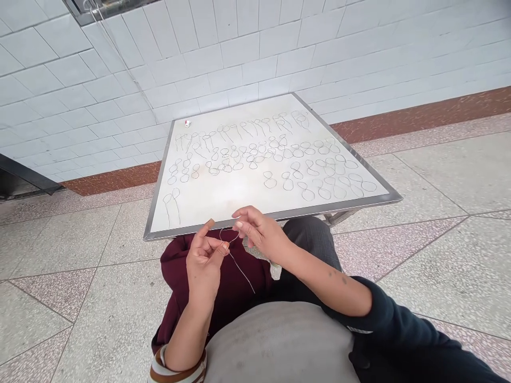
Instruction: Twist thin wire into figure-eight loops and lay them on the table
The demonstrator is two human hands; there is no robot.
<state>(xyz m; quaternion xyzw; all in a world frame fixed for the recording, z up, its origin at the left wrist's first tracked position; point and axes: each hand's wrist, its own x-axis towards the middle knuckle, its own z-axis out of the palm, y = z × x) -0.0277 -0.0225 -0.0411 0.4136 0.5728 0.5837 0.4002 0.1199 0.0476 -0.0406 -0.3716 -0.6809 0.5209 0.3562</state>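
Note:
In front of the table's near edge, my left hand [205, 260] pinches a thin wire [241, 270] between thumb and fingertip, with its index finger raised. The wire forms a round loop above the pinch, and a straight tail hangs down to the right over my lap. My right hand [261, 233] holds the right side of the loop near its thumb; the exact contact is partly hidden by the fingers. On the white table [223, 199] lie several bent wires, some as single loops with long tails [167, 198] and others as figure-eight shapes [306, 191].
A metal rim [275, 214] frames the tabletop. A small white and red object [187, 124] lies at its far left corner. Dark red cloth [179, 260] covers part of my lap, with a patterned grey-green cloth [274, 270] beside it. Behind stands a white tiled wall [239, 50].

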